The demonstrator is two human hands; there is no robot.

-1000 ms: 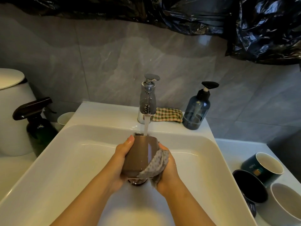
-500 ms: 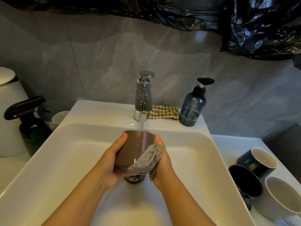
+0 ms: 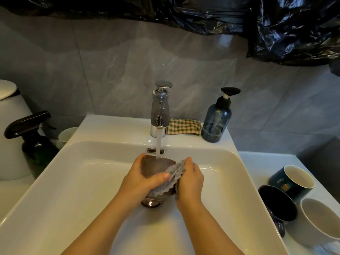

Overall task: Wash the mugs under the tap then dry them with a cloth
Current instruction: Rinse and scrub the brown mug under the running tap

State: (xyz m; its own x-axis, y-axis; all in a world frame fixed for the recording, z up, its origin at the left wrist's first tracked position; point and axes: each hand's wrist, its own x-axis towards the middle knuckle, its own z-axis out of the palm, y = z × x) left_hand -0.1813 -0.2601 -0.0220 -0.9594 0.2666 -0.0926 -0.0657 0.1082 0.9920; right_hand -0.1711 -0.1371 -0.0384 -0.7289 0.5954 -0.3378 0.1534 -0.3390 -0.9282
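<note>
Over the white sink point(image 3: 77, 177), my left hand point(image 3: 142, 180) grips a brown mug point(image 3: 153, 167) with its thumb across the front. Water from the chrome tap point(image 3: 159, 111) falls onto the mug's top. My right hand point(image 3: 189, 178) pinches a grey dotted cloth point(image 3: 170, 178) against the mug's right side. The cloth and my hands hide the mug's lower part. On the counter to the right stand a dark green mug point(image 3: 292, 181), a black mug point(image 3: 276, 203) and a white mug point(image 3: 320, 223).
A checked cloth point(image 3: 184, 126) lies behind the tap, next to a blue pump bottle point(image 3: 217, 122). A dark spray bottle point(image 3: 33, 138), a small pale cup point(image 3: 67, 134) and a white bin point(image 3: 11, 129) stand on the left. Black plastic sheeting point(image 3: 276, 28) hangs above.
The mug has dropped lower in the basin and tilted. My left thumb now lies across its front. The cloth has moved up over the mug's right side and rim.
</note>
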